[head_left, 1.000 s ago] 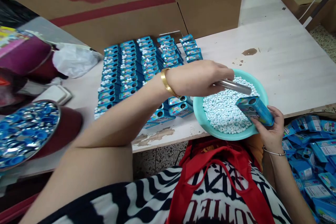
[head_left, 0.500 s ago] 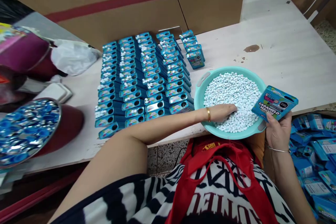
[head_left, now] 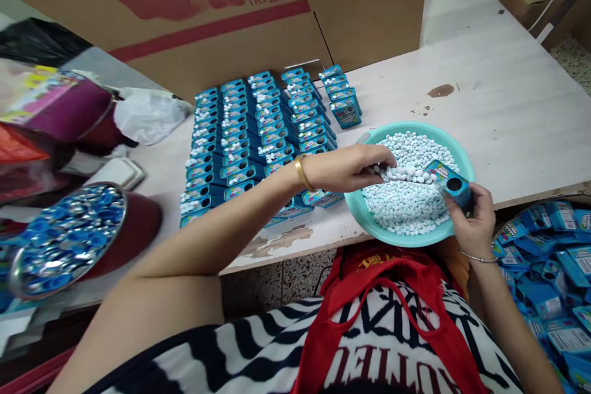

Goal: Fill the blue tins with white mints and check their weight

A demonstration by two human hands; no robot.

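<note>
A small blue box (head_left: 450,183) with bright lettering is held tilted above the teal bowl's (head_left: 364,212) right edge, its round dark opening showing. A narrow scoop (head_left: 409,175), heaped with pale blue-white pellets (head_left: 406,209), lies nearly level over the bowl, its tip at the box.

The left hand (head_left: 346,167), sunk among the pellets (head_left: 406,203) at the near edge of the bowl (head_left: 364,212) half a second ago, has been lifted to the centre right of the frame, with a line of pellets carried on something towards the box. The box (head_left: 450,181), then held upright with its label shown, has been tipped by the right hand (head_left: 468,221) so that its round hole is seen.
</note>
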